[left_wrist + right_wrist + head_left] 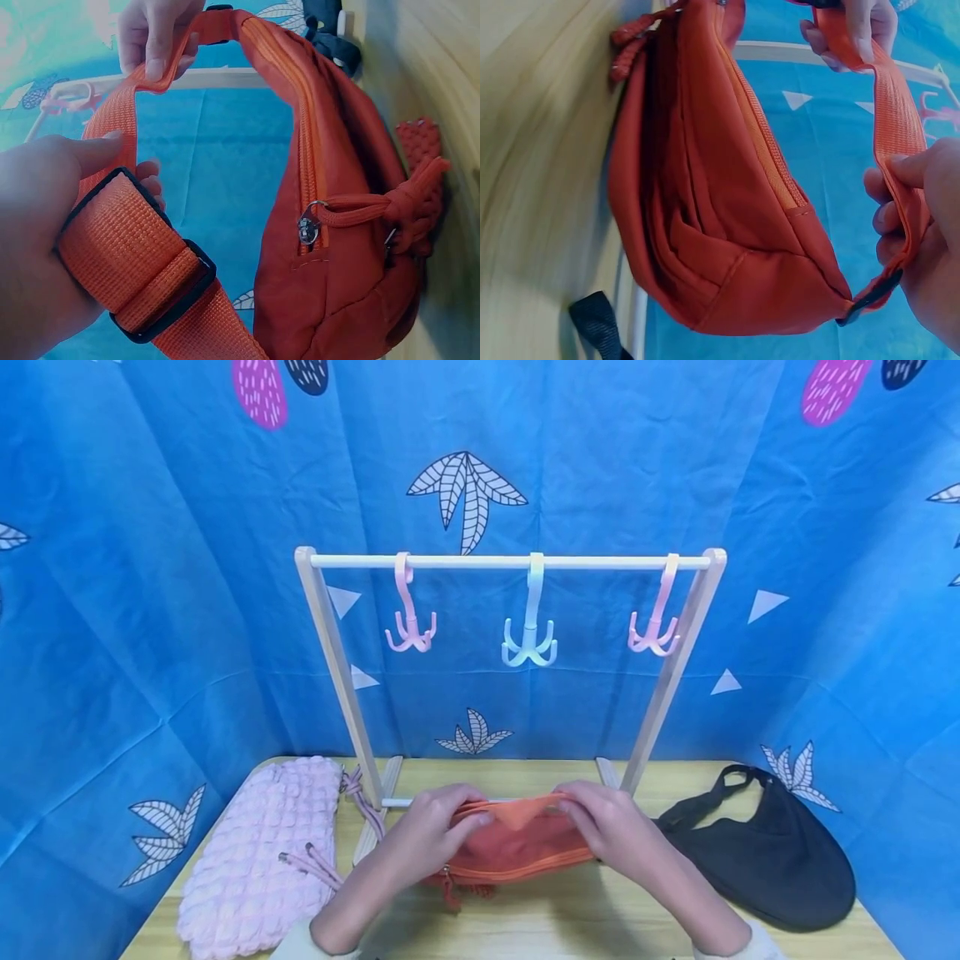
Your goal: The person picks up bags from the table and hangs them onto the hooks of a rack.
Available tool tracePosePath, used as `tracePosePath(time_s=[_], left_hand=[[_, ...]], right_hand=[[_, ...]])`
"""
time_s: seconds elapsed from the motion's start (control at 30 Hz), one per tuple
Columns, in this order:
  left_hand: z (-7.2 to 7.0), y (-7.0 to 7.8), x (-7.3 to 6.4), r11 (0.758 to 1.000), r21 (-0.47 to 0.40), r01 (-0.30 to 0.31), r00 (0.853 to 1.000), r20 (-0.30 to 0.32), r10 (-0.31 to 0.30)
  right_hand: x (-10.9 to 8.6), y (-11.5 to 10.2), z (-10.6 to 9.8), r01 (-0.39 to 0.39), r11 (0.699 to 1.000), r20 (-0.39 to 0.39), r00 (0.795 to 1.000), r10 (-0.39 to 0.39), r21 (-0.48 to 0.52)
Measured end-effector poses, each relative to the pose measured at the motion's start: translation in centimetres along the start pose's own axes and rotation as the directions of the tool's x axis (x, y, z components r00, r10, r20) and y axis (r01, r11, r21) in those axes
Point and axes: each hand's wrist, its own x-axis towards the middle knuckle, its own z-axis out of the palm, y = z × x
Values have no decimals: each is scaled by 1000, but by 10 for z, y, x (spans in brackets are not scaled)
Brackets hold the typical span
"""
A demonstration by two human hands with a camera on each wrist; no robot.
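Observation:
A red-orange shoulder bag (517,852) hangs from both hands above the table, its long zipper facing up. My left hand (435,831) grips one side of its orange webbing strap (124,236), next to a black adjuster buckle (199,259). With thumb and curled fingers my right hand (611,827) holds the other side of the strap. Between the hands the strap spans a short stretch, folded down in the middle. A knotted cord pull (360,206) and a braided tassel (420,142) dangle from the bag's left end.
Behind the hands stands a wooden rack (333,643) whose white bar (465,562) carries a pink hook (411,631), a light blue hook (530,643) and another pink hook (655,635). A puffy pale pink bag (262,852) lies left, a black bag (780,860) right.

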Motion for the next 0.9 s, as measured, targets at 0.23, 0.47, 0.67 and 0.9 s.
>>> tracePosePath(time_s=[0.23, 0.47, 0.67, 0.9], left_hand=[[-4, 1, 8, 999, -31, -15, 998, -63, 13], [-7, 4, 14, 999, -42, -17, 995, -97, 13], [-12, 8, 19, 998, -63, 17, 995, -101, -24], [-17, 12, 26, 997, -71, 17, 992, -128, -26]], right_hand=[[13, -2, -3, 1, 999, -39, 999, 0, 45], [19, -1, -5, 18, 1000, -90, 996, -16, 21], [25, 0, -8, 46, 999, -130, 991, -44, 14], [31, 0, -14, 5, 1000, -130, 991, -4, 3]])
